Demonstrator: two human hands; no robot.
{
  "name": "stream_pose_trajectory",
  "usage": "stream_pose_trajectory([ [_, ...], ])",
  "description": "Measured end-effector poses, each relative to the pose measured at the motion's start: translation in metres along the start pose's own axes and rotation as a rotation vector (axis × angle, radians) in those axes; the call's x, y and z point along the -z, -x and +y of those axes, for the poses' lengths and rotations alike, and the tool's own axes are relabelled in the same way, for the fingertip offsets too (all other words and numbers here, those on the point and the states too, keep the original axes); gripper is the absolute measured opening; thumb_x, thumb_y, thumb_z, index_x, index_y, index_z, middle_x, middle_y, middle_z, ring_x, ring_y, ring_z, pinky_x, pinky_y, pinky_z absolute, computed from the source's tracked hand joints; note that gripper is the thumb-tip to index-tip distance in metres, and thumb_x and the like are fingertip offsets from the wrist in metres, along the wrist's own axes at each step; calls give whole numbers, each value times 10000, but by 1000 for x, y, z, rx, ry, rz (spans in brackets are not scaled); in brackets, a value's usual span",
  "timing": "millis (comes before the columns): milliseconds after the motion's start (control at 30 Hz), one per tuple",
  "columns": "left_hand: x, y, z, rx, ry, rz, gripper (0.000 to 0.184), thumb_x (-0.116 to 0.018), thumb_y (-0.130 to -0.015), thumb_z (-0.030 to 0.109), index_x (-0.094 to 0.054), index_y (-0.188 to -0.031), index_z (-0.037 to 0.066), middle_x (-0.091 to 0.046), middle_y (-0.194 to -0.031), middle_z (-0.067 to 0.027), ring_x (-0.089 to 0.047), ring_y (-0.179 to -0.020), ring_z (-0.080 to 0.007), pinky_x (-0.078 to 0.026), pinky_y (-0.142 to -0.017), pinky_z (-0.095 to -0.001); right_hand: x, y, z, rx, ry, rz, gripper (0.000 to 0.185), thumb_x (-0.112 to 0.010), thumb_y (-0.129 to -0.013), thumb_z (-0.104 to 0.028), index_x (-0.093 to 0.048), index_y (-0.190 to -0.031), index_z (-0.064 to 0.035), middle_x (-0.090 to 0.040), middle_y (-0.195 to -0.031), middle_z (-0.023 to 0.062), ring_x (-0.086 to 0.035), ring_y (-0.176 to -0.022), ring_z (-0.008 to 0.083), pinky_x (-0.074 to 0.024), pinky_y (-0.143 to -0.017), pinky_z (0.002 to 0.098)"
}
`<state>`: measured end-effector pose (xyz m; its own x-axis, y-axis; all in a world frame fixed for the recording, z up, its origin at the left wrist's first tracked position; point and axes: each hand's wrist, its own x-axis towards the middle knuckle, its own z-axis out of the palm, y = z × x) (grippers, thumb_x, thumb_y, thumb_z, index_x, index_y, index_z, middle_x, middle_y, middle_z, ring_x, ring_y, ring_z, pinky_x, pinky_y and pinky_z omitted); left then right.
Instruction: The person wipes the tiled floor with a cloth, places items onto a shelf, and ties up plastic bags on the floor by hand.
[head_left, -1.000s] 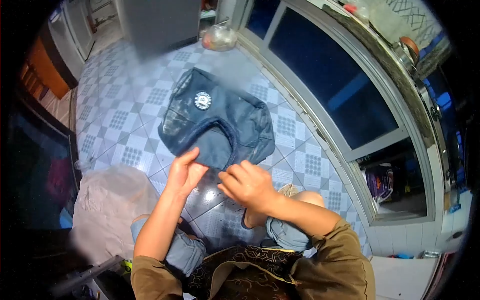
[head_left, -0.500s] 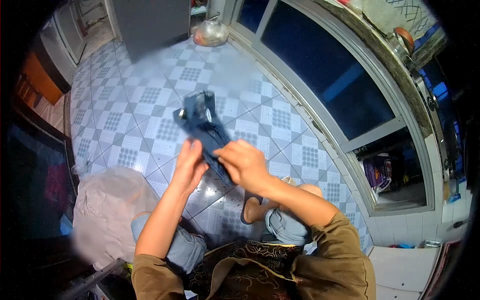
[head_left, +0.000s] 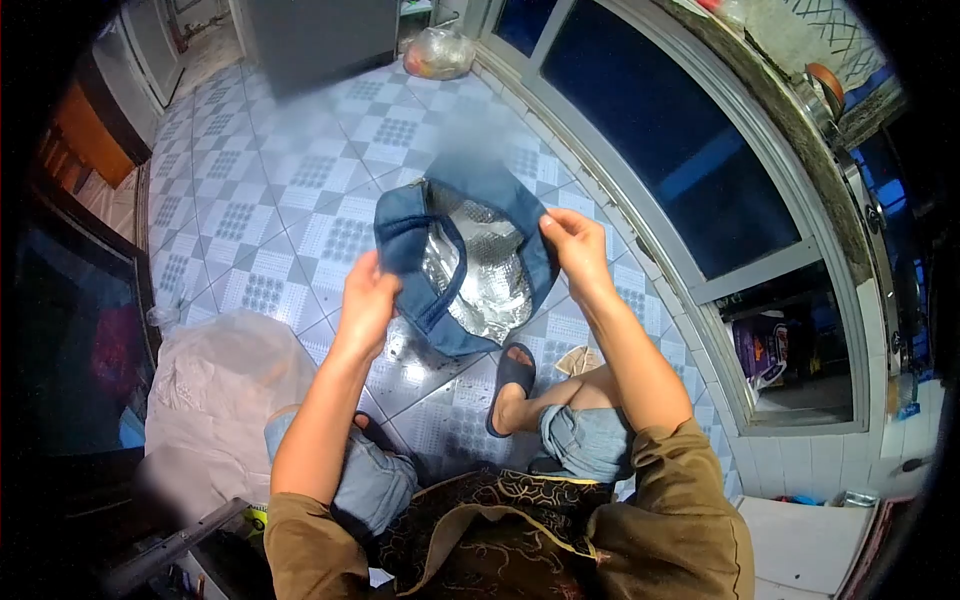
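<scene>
A dark blue insulated bag (head_left: 408, 262) hangs spread open in front of me, above the tiled floor. Its shiny silver lining (head_left: 490, 270) faces up toward me, and a blue strap runs across the opening. My left hand (head_left: 368, 303) grips the bag's left edge between thumb and fingers. On the right, my right hand (head_left: 578, 248) pinches the opposite edge. The underside of the bag is hidden from me.
A large whitish plastic bag (head_left: 225, 400) stands on the floor to my left. Farther off, a tied clear bag (head_left: 438, 54) sits beside a grey panel (head_left: 315, 40). A window frame (head_left: 745, 268) lines the right side. My slippered foot (head_left: 512, 385) is below.
The insulated bag was folded narrow between my hands. Now it is opened wide with the silver lining showing, and my hands have moved apart, the right one up and to the right.
</scene>
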<state>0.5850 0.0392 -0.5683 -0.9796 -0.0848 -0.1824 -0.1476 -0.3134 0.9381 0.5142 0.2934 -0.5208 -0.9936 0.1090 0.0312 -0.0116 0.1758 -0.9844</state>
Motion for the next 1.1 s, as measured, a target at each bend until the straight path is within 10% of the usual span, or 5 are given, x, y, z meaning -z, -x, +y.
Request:
stream_pose_trajectory([
  [667,-4,14,18,99,25,24,365,-473,-758,-17,-492,-1108,82,-579,-767,11,-500,-590,-49,-393,-467,-182,19,-15,1,-14,13,-18,179,-594,-849,-108,-643,-960,24,-643,-809,25,-565,-697,77,-431,-633,204],
  [833,2,7,8,84,13,37,358,-480,-778,-12,-481,-1125,77,-585,-791,2,-509,-597,-56,-394,-466,-186,10,-10,4,208,188,6,161,-637,-814,-113,-667,-916,8,-635,-765,6,-502,-647,47,-406,-569,210],
  [1000,-7,6,4,78,58,87,321,-478,-806,3,-472,-1123,57,-576,-856,-23,-537,-652,-83,-438,-493,-210,-26,23,-13,867,548,-33,101,-632,-762,-83,-646,-844,-23,-604,-737,92,-573,-648,236,-456,-576,336],
  [1100,-17,11,3,122,477,-113,276,-497,-893,120,-458,-1147,20,-555,-1048,-99,-574,-894,-188,-534,-663,-303,-47,50,-13,1108,785,-195,174,-609,-707,-94,-613,-875,-50,-534,-727,53,-538,-670,212,-449,-530,319],
])
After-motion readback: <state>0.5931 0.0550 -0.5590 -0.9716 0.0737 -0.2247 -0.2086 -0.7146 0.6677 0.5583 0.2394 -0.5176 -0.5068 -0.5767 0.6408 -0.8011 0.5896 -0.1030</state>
